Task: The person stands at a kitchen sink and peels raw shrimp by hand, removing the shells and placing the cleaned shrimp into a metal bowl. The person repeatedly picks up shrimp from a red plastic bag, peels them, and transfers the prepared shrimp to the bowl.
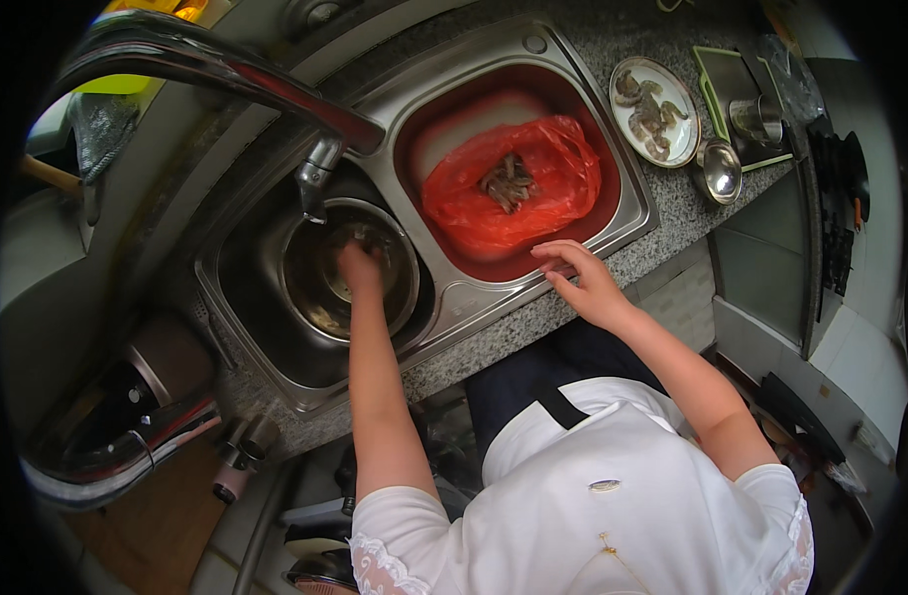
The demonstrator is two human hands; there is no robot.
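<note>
My left hand (360,266) reaches down into a round metal bowl (408,297) in the left sink basin (257,297). Its fingertips are blurred inside the bowl, so I cannot tell whether they hold anything. Over the front rim of the right basin hovers my right hand (577,279), fingers apart and nothing in them. A red plastic bag (558,160) lies spread in that basin (603,208), with a small heap of raw shrimp (507,182) at its middle. More shrimp (647,111) lie on a white oval plate (681,149) on the counter to the right.
A chrome faucet (275,89) arches over the left basin, its spout (314,182) above the bowl's rim. Beyond the plate, a small metal bowl (720,172), a metal cup (756,120) and a green-edged board (744,71) occupy the granite counter (669,201). An appliance (168,361) stands left.
</note>
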